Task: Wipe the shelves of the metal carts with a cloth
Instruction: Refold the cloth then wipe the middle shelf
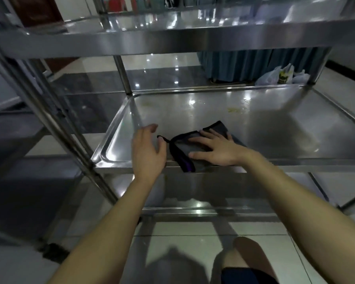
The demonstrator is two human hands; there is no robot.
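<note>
Now my right hand [213,149] presses flat, fingers spread, on the cloth [193,148] at the middle shelf's [275,128] front edge; left hand [148,152] open, empty. Soft, limp cloth; palm pressure should do.

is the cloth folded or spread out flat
Folded, loosely. The cloth shows stacked layers and a doubled black hem under the flat right hand; one corner hangs over the shelf rim.
</note>
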